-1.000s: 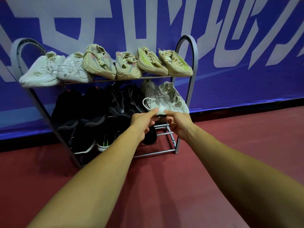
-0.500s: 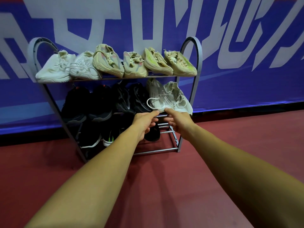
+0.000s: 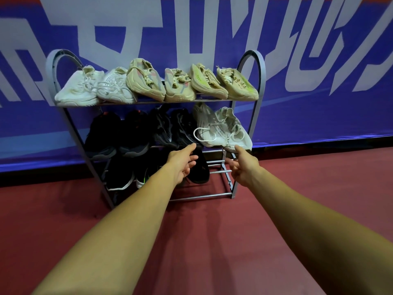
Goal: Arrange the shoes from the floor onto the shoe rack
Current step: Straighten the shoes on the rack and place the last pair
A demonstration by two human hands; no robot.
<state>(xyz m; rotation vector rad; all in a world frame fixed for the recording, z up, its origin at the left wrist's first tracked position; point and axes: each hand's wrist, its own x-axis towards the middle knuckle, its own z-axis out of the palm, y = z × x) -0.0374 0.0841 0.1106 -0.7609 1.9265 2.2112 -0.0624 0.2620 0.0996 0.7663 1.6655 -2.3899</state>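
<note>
A grey metal shoe rack (image 3: 261,67) stands against the blue wall. Its top shelf holds several white and beige sneakers (image 3: 146,81). The middle shelf carries black sneakers (image 3: 136,133) on the left and a pair of white knit sneakers (image 3: 221,128) at the right end. More black shoes (image 3: 119,175) sit on the bottom shelf. My left hand (image 3: 182,165) hovers just below the white pair with fingers spread, holding nothing. My right hand (image 3: 242,165) is under the right white sneaker's toe, its fingertip close to the sole, fingers loosely curled and empty.
Red floor (image 3: 212,231) stretches in front of the rack and to its right. A blue banner with large white lettering (image 3: 319,60) covers the wall behind. The right end of the bottom shelf shows bare bars (image 3: 219,167).
Both hands have let go of the white knit sneakers and drawn back slightly downward. The pair now rests on the middle shelf. The view has shifted to the left.
</note>
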